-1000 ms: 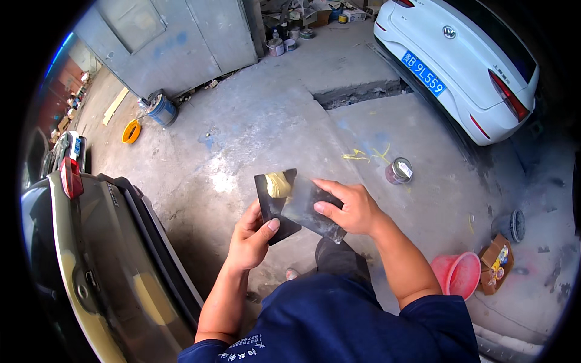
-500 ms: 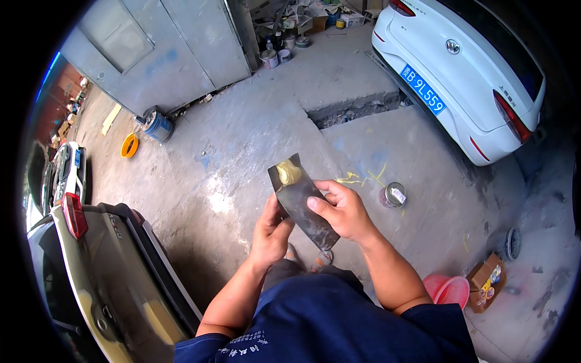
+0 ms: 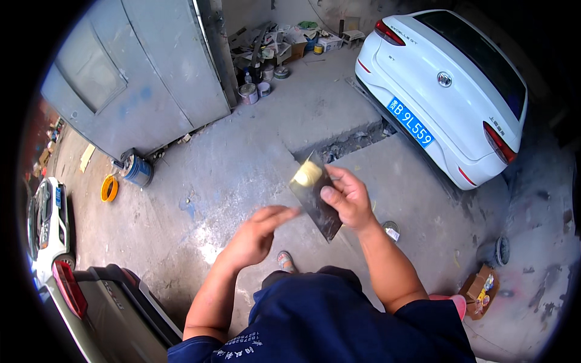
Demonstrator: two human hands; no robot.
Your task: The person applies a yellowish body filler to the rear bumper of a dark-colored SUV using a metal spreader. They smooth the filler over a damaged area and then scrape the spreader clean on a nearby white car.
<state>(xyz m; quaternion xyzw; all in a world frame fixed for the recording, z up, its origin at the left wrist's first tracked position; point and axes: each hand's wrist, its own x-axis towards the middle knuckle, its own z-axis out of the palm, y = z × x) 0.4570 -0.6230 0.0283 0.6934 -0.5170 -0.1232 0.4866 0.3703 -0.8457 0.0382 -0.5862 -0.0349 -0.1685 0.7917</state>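
My right hand [image 3: 350, 196] grips a dark, thin rectangular putty board [image 3: 316, 209] by its right edge, thumb on top and fingers underneath. A lump of pale yellow putty [image 3: 308, 173] sits on the board's far end. To the left of the board is my left hand [image 3: 255, 235], with nothing in it. Its fingers stretch toward the board's left edge and are slightly blurred; whether their tips touch it I cannot tell.
A white car [image 3: 445, 103] stands at far right beside a floor pit [image 3: 351, 145]. An olive-brown car [image 3: 115, 314] is at near left. A small can [image 3: 391, 230], a cardboard box [image 3: 480, 293], a blue bucket [image 3: 138, 171] and a yellow basin [image 3: 109, 189] stand on the concrete.
My left hand has come off the board and moved left, its fingers straightening. The right hand still holds the board, now slightly higher in view. The whole view has shifted.
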